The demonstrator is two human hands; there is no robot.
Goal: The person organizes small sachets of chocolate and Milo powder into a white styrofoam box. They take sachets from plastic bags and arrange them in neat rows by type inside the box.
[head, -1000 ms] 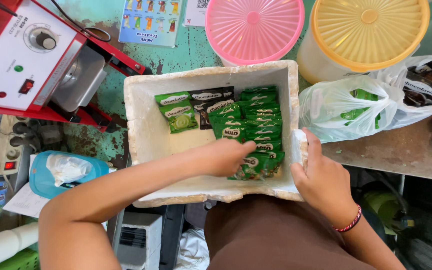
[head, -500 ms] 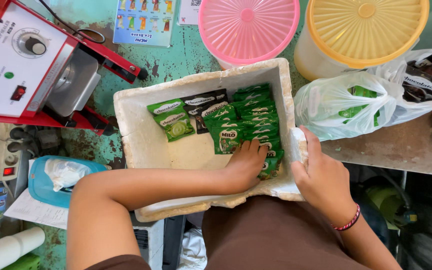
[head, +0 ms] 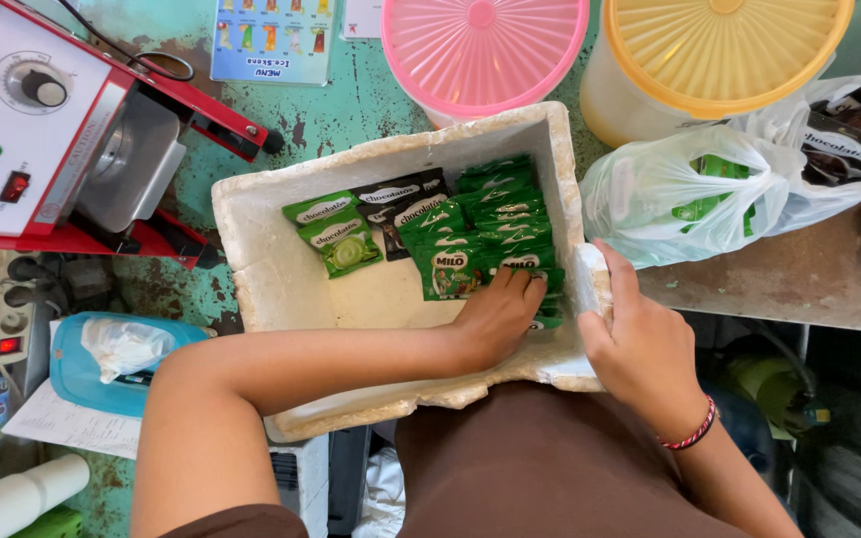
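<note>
— Left hand (head: 498, 317)?
— Reaching into the white foam box (head: 281, 289), palm down, fingers loosely spread and laid flat on the row of green drink-mix sachets (head: 495, 234). Pressing on the nearest packets rather than pinching any; nothing lifted clear of the stack.

— Right hand (head: 640, 349)?
— Clamped on the box's right wall, thumb up along the foam rim, fingers curled round the outside. Half closed, gripping foam only. Red-and-black cord bracelet (head: 692, 435) at the wrist.

— Sachets placed where?
— Stacked upright in a tight row against the right side of the box, overlapping like filed cards. Just left of them, two dark sachets (head: 401, 204) lying flat, and beside those two lighter green sachets (head: 336, 234), also flat on the box floor. Left part of the floor bare foam.

— Box itself?
— Resting at the near edge of the worn teal bench (head: 351, 110), near side hanging over a brown-clad lap.

— Around it?
— Red-and-white sealing machine (head: 42, 130) to the far left, with a round dial. Pink-lidded tub (head: 483, 50) touching the far wall of the box, yellow-lidded tub (head: 719, 60) just beside that. Clear plastic bag (head: 680, 194) with green packets right of the box, near the right hand. Blue container (head: 102, 364) with crumpled white plastic inside, low on the left.
</note>
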